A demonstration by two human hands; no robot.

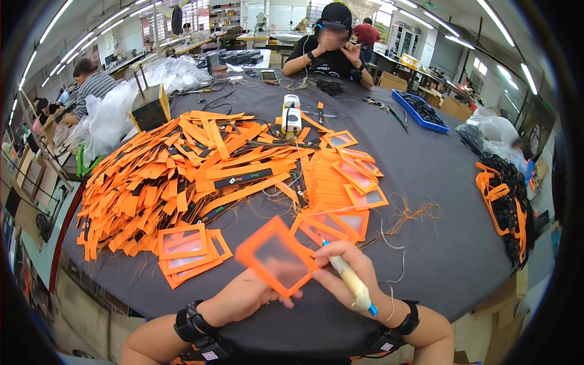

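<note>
An orange-bordered clear window panel [257, 238] is tilted up in front of me, its left edge blurred. My left hand [246, 298] supports it from behind and below, with fingers partly hidden by it. Between the fingers of my right hand [358, 266] lies a corded pen-shaped hot tool [349, 281] with a cream wrapped grip and a thin metal tip pointing up and left. My right thumb is at the panel's right corner. Beyond it lie more orange window panels [359, 176], piled and overlapping. Another small stack of panels [182, 240] sits to the left.
A big heap of orange strips [140, 188] with black labels covers the left. Behind stand a white device [291, 115] and a yellow box [159, 103]. Loose threads [417, 210], a blue tray [420, 111] and black-orange straps [502, 201] lie rightward. A person [328, 48] sits opposite.
</note>
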